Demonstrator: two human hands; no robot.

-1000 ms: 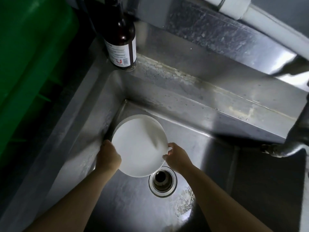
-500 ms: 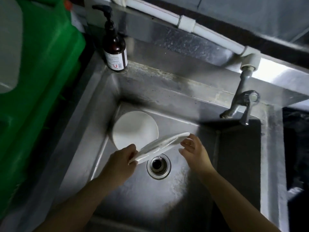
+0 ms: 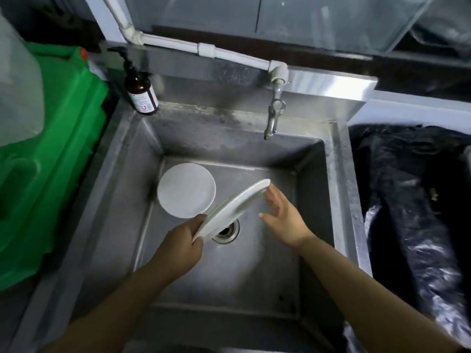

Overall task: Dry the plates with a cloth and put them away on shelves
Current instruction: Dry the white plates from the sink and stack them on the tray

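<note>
A white plate [image 3: 230, 208] is tilted on edge above the sink drain [image 3: 226, 230]. My left hand [image 3: 182, 244] grips its lower rim. My right hand [image 3: 281, 215] is beside the plate's upper rim with fingers spread, fingertips near or just touching the rim. A second white plate [image 3: 186, 190] lies flat in the back left corner of the steel sink [image 3: 265, 273]. No cloth is in view.
A brown pump bottle [image 3: 139, 91] stands on the sink's back left ledge. The tap [image 3: 274, 115] hangs over the back of the basin. A green container [image 3: 54, 159] is on the left; black plastic bags [image 3: 418, 207] lie to the right.
The top plate came off the one beneath and tipped on edge, rising over the drain. My right hand has let go of its rim and opened. The camera pulled back.
</note>
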